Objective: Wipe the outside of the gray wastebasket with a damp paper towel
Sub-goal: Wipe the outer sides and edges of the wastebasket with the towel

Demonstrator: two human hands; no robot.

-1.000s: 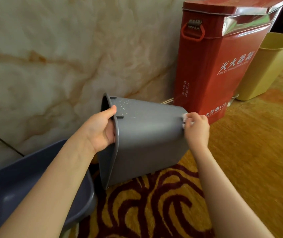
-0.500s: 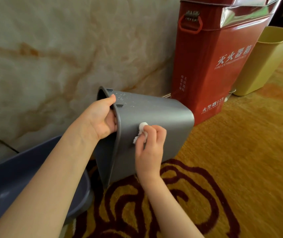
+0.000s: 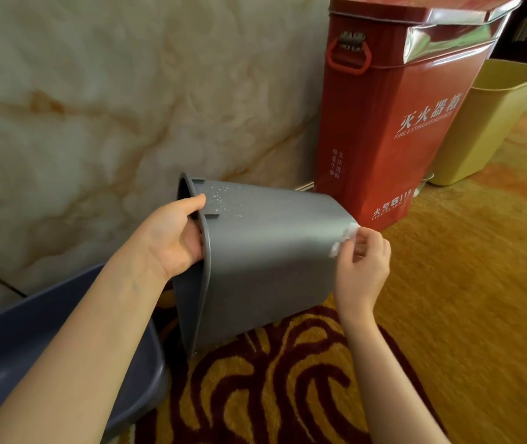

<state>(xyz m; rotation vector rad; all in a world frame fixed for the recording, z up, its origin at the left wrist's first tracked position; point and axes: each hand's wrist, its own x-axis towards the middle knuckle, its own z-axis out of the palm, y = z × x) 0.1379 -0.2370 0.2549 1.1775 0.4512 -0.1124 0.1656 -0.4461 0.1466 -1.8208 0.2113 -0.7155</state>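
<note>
Marble wall (image 3: 111,107) forms the backdrop; patterned yellow and dark red carpet (image 3: 448,315) covers the floor.

Containers. A red fire extinguisher box (image 3: 393,123), lid closed, stands upright against the wall; contents not visible. A yellow wastebasket (image 3: 486,123) stands upright just beside it on the far side, interior not visible. A dark blue tub (image 3: 15,347) occupies the lower left corner, partly hidden by the left forearm; no contents can be made out in the part that shows. The gray wastebasket (image 3: 268,267) is tipped on its side near the wall, mouth facing left, base toward the red box, lower rim corner down at the carpet. Its interior is not visible. White specks (image 3: 220,195) lie on its upper face near the rim.

Hands. The left hand (image 3: 172,235) grips the wastebasket rim, thumb over the outer edge, fingers (image 3: 193,241) curled inside the mouth. The right hand (image 3: 363,264) sits at the base end of the wastebasket, fingers (image 3: 360,243) pinched narrow on a small crumpled white paper towel (image 3: 344,237), which is pressed against the outer wall at the base edge.
</note>
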